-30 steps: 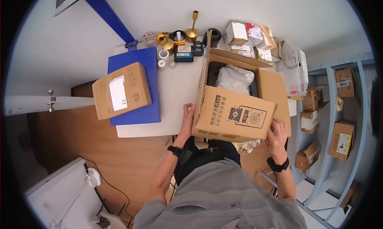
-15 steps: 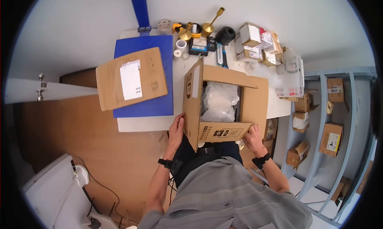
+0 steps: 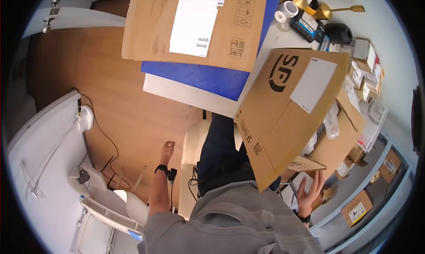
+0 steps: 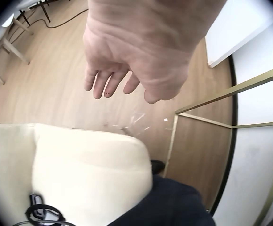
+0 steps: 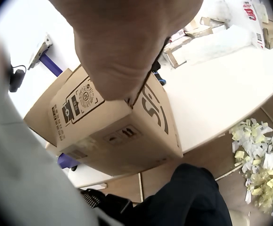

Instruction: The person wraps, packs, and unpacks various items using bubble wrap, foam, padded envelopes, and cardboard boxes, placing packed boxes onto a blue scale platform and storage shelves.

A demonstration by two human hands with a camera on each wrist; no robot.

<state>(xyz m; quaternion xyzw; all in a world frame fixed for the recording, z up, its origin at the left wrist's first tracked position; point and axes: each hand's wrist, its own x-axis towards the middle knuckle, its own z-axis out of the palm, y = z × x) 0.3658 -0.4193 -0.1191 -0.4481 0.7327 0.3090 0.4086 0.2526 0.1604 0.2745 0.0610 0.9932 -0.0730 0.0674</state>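
Note:
An open-topped cardboard box (image 3: 274, 117) with a black SF mark and a white label stands at the table's front right, its flaps spread. Crumpled clear plastic wrap (image 3: 331, 123) shows in its opening. My right hand (image 3: 309, 195) is at the box's near flap, fingers extended and thumb apart; in the right wrist view the hand (image 5: 127, 52) covers the box's upper corner and its fingertips are hidden. Away from the box, my left hand (image 3: 167, 152) hangs over the floor beside the cream chair (image 4: 89, 169), fingers loosely bent, holding nothing.
Another cardboard box (image 3: 146, 28) lies on a blue board (image 3: 199, 79) at the table's left. Tape rolls, brass candlesticks (image 3: 325, 10) and small boxes line the back. A shelf rack (image 3: 376, 187) stands at right. Yellow and white scraps (image 5: 263, 165) lie below the table edge.
My left hand has left the box's side and dropped down to the left. My right hand's fingers have straightened at the near flap. The head view has swung left and the box looks turned.

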